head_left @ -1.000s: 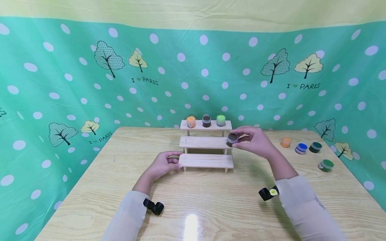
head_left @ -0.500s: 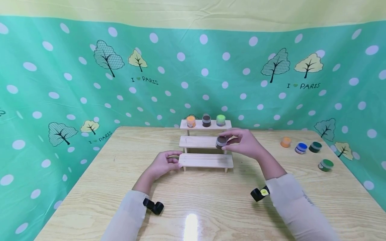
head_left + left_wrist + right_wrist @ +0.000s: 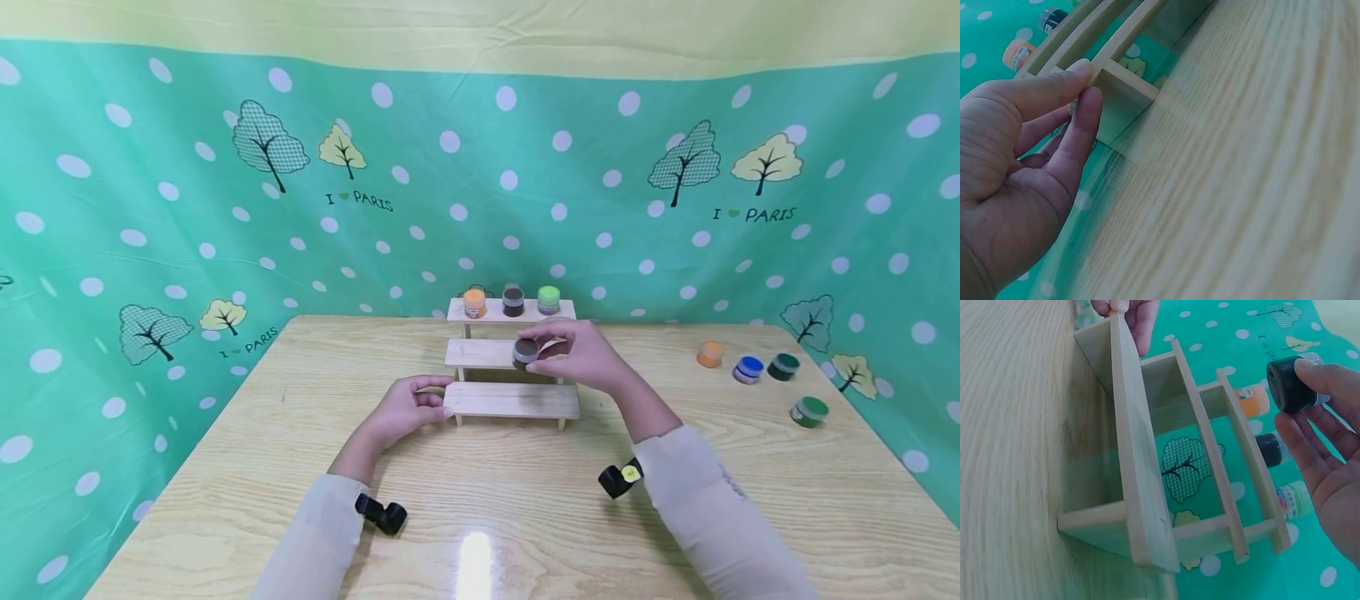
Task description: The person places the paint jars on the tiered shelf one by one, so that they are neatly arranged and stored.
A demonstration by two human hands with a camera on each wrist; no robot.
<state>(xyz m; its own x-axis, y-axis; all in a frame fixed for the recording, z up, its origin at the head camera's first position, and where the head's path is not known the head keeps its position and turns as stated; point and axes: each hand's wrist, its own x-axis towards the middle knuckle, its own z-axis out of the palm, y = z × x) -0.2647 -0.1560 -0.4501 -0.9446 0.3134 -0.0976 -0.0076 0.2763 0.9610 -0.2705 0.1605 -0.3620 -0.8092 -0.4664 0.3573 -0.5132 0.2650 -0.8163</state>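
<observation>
My right hand (image 3: 581, 354) pinches a dark paint jar (image 3: 525, 354) between thumb and fingers, in front of the middle step of a three-step wooden display stand (image 3: 517, 402). In the right wrist view the jar (image 3: 1291, 382) is held apart from the shelf boards. At the stand's left end, my left hand (image 3: 408, 410) grips the corner of the lowest step; the left wrist view shows its thumb and index finger (image 3: 1088, 115) at that corner. Along the top step stand an orange jar (image 3: 474, 303), a dark jar (image 3: 513, 302) and a light green jar (image 3: 548, 300).
On the right of the wooden table (image 3: 480, 483) are an orange jar (image 3: 710, 354), a blue jar (image 3: 748, 369), a dark green jar (image 3: 783, 367) and a green jar (image 3: 809, 412). A green polka-dot cloth (image 3: 420, 183) hangs behind the table.
My right hand has carried the dark jar leftward, from the right end of the middle step to near its centre. The left hand stays at the stand's corner.
</observation>
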